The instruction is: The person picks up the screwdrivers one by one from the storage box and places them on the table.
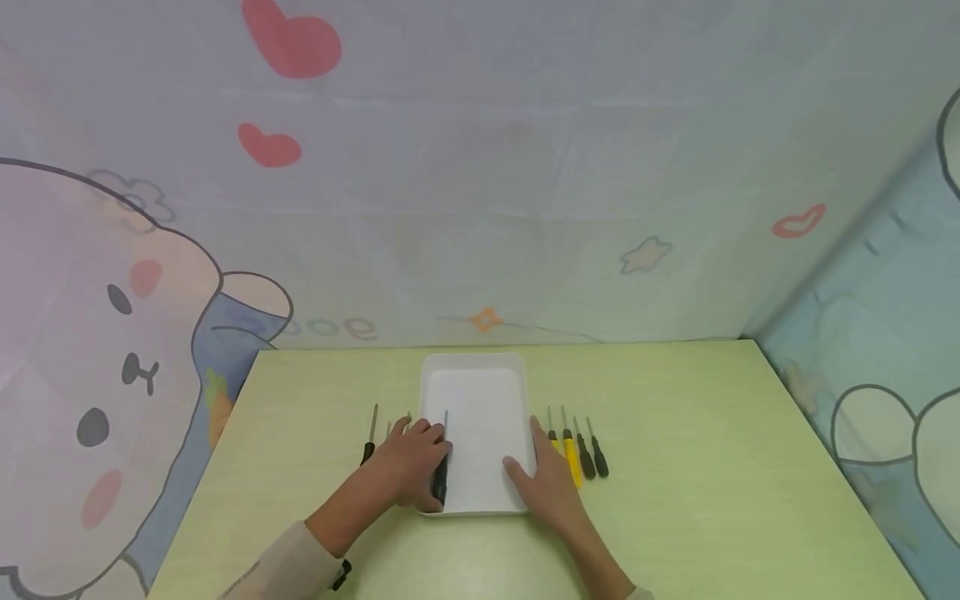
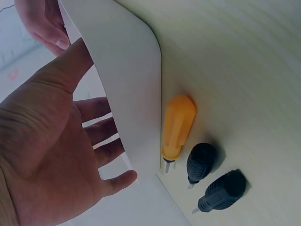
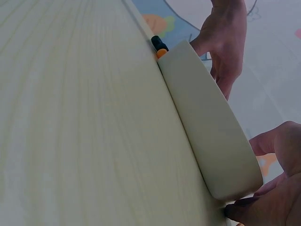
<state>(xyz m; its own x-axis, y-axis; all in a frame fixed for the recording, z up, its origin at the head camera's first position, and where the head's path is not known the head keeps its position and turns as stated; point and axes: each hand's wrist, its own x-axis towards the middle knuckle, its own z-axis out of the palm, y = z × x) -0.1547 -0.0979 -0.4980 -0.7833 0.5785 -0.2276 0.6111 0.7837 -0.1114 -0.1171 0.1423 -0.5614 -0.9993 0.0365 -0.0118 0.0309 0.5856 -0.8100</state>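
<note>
A shallow white tray (image 1: 480,392) lies on the table. My left hand (image 1: 408,467) reaches over its left wall and holds a black-handled screwdriver (image 1: 440,482) lengthwise inside, shaft pointing away from me. In the left wrist view, the fingers and thumb pass over the tray wall (image 2: 127,80), which hides that screwdriver. My right hand (image 1: 553,496) grips the right wall, thumb inside and fingers outside. The right wrist view shows this hand (image 3: 277,188) at a corner of the tray (image 3: 207,127).
Left of the tray lie a black-handled screwdriver (image 1: 368,451) and others partly behind my left hand; the left wrist view shows an orange-yellow handle (image 2: 178,125) there. To the right are several screwdrivers, including a yellow-handled one (image 1: 572,458) and a black-handled one (image 1: 599,458). A printed cloth (image 1: 480,208) hangs behind.
</note>
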